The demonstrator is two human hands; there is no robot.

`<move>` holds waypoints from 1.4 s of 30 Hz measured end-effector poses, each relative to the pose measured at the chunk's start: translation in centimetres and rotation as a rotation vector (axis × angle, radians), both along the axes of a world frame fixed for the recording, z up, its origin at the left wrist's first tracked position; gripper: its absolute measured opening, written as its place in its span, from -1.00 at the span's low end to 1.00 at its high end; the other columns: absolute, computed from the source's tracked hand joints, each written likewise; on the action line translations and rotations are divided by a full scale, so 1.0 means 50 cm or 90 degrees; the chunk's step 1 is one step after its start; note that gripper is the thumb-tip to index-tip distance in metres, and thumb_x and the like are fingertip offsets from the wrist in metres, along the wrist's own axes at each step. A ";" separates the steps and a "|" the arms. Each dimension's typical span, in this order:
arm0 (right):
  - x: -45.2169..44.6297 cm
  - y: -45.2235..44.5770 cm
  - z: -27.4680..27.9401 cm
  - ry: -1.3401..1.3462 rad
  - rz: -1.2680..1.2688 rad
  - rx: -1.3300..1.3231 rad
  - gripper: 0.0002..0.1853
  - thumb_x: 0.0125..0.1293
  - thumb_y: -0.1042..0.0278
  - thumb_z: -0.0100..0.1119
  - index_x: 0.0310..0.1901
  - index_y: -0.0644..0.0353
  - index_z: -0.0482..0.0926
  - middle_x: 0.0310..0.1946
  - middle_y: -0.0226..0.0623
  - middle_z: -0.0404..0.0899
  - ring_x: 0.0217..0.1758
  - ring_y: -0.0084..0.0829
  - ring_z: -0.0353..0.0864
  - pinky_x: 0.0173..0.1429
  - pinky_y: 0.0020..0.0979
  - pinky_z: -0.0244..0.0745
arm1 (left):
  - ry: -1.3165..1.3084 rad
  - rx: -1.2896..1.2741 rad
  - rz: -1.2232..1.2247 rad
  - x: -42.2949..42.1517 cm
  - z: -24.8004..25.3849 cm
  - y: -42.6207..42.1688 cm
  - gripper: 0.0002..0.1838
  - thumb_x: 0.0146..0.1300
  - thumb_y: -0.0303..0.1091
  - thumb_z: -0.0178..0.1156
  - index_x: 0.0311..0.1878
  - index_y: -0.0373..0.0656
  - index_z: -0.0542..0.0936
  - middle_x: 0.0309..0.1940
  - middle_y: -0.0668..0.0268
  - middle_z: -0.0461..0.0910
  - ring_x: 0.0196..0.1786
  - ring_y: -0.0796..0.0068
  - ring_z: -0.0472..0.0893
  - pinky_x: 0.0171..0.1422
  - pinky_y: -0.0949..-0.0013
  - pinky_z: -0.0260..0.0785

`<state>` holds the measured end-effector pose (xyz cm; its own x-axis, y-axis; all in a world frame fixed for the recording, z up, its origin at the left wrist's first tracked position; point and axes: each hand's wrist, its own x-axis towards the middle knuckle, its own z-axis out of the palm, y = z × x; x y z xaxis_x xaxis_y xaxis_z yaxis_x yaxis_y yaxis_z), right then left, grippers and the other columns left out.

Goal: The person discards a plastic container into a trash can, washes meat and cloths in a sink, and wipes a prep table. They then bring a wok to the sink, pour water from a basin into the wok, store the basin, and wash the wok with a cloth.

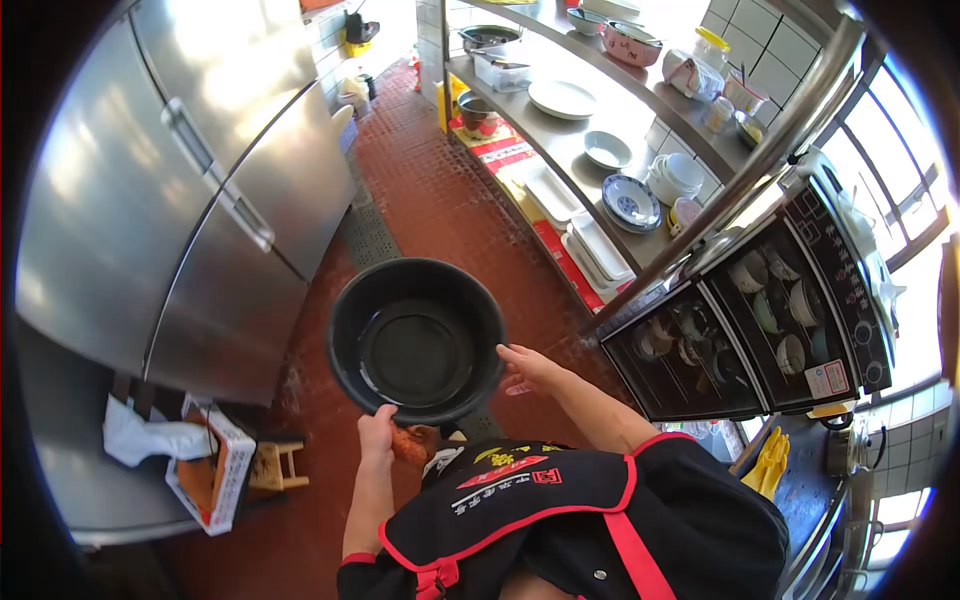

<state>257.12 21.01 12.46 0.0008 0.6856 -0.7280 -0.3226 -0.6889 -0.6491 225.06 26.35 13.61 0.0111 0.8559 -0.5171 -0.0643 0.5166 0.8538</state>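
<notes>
A large round black basin (415,345) is held out in front of my body, its open top facing me, with nothing solid seen inside. My left hand (377,436) grips its near rim at the lower left. On the right side of the rim is my right hand (527,368), its fingers round the edge. Below the basin, by my left hand, an orange-brown thing (408,446) shows in part; I cannot make out what it is.
Steel fridge doors (180,200) stand on the left, a box (215,470) and small wooden stool (278,466) below them. Steel shelves with plates (563,99) and bowls are at the right, beside a glass-doored dish cabinet (780,310). Yellow gloves (768,462) lie lower right.
</notes>
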 end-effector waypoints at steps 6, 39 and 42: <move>0.090 0.156 0.036 0.280 -0.291 -0.099 -0.66 0.25 0.04 0.18 -0.07 0.07 0.48 -0.33 -0.32 0.58 -0.43 -0.46 0.54 -0.40 -0.47 0.43 | -0.056 -0.074 -0.206 0.159 0.045 0.329 -0.83 0.07 -0.46 0.15 -0.32 -0.38 0.55 -0.43 0.29 0.58 -0.42 0.49 0.54 -0.29 0.39 0.38; 0.541 1.553 -0.414 0.284 -0.578 -0.361 -0.73 0.29 0.12 0.00 -0.17 0.16 0.42 -0.44 -0.18 0.55 -0.52 -0.37 0.60 -0.67 -0.57 0.39 | 0.133 -0.375 -0.047 0.012 -0.334 1.276 -0.22 -0.06 -0.73 -0.11 0.37 -0.29 0.14 0.24 0.04 0.34 0.21 0.20 0.42 0.17 0.38 0.34; 0.553 1.660 -0.493 0.391 -0.641 -0.414 -0.63 0.29 0.11 -0.02 -0.08 0.28 0.45 -0.34 0.03 0.58 -0.52 -0.36 0.60 -0.66 -0.53 0.43 | 0.193 -0.389 -0.054 0.091 -0.260 1.408 -0.13 -0.08 -0.75 -0.14 0.43 -0.18 0.03 0.30 0.02 0.24 0.24 0.21 0.39 0.17 0.41 0.32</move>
<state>284.76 104.03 -12.20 -0.1448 0.1127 -0.9830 -0.9853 -0.1073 0.1328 229.62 96.73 0.61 -0.1570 0.4123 -0.8974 0.1932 0.9040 0.3815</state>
